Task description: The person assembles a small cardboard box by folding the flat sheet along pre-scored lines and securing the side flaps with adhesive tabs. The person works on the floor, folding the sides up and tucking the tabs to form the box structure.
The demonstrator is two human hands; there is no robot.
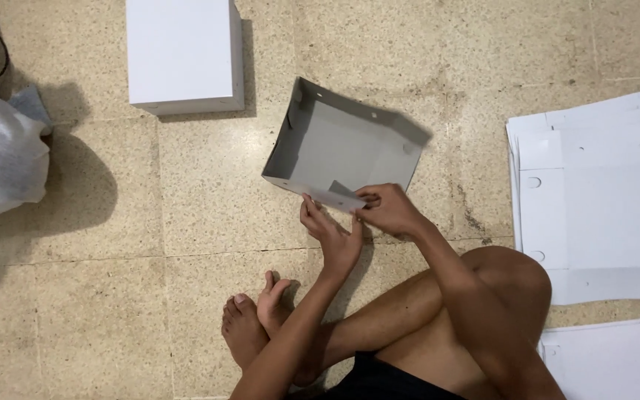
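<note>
Both hands pinch the near edge of the open grey box [338,148]: left hand [332,235], right hand [388,210]. Bare floor [187,200] lies left of the hands; flat white sheets [594,192] lie right.

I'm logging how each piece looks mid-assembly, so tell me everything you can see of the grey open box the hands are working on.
The open box is a shallow tray of thin cardboard, grey inside, white on its outer near wall. Its walls stand folded up, with small round holes near the far rim. It sits tilted on the speckled tile floor, opening upward. A small flap lies inside by the near wall. The left hand and right hand both pinch that near wall.
</note>
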